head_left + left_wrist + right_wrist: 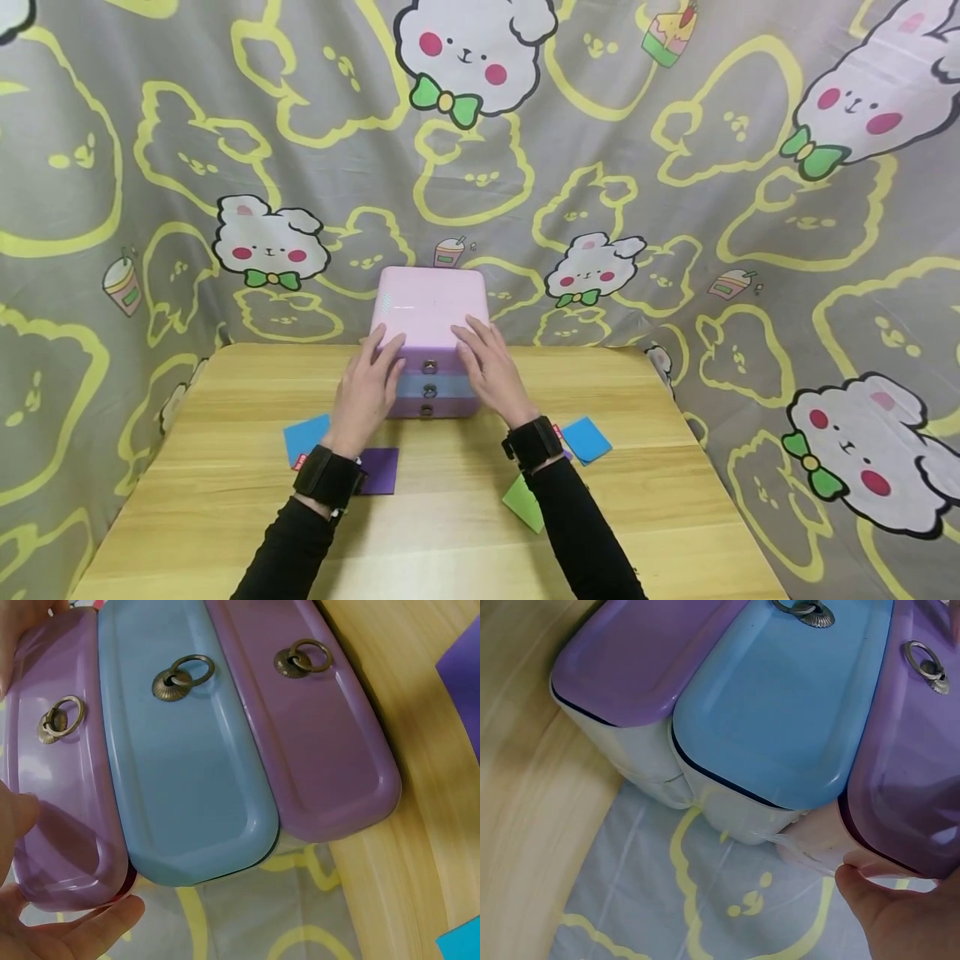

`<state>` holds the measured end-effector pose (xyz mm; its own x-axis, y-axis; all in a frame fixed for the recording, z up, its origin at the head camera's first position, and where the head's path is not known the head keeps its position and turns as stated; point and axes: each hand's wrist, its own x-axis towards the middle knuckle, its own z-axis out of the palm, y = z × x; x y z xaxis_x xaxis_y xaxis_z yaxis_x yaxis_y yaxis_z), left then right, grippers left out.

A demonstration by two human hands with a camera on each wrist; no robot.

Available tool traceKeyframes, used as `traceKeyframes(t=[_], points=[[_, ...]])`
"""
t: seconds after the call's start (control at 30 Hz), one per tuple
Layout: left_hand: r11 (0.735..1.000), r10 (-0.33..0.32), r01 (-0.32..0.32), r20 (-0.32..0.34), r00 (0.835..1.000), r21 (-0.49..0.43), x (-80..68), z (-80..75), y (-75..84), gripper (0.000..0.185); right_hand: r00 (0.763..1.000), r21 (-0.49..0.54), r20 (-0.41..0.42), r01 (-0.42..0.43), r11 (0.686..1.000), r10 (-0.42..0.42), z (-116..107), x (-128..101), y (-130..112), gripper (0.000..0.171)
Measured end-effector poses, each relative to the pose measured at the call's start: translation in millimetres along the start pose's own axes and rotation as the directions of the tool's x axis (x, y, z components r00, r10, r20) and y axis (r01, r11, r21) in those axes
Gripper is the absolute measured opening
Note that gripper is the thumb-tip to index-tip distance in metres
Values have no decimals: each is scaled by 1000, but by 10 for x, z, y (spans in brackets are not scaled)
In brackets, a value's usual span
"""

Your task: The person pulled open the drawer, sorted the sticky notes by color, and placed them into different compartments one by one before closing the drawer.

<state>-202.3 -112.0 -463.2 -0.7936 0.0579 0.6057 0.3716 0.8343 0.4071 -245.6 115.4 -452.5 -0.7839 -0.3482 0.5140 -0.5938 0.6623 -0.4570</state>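
A small drawer box [433, 304] with a pink lid stands at the back of the table. Its front has a purple top drawer [67, 772], a blue middle drawer [184, 765] and a purple bottom drawer [315, 735], each with a metal ring pull. My left hand [363, 392] touches the box's left front corner at the top drawer, fingers spread. On the opposite corner rests my right hand [491, 371], its fingers extended over the lid's edge. In the right wrist view one digit touches the side beside the upper purple drawer [915, 765]. The drawers look closed.
Left on the table [450, 542] lie a blue square [303, 435] with a red tag and a purple square [381, 471]. Right lie another blue square [587, 439] and a green piece [523, 502], partly under my arm. A patterned curtain [480, 192] hangs behind.
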Motion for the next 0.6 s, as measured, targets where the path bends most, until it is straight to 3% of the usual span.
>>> traceKeyframes(t=[0.27,0.6], points=[[999,-31,31,-11,999,15,-22,37,77,39,996,68,45,-75,995,72,-39,26,32,41],[997,-41,41,-6,999,60,-56,52,164,40,996,116,45,-78,990,74,-56,25,97,42]])
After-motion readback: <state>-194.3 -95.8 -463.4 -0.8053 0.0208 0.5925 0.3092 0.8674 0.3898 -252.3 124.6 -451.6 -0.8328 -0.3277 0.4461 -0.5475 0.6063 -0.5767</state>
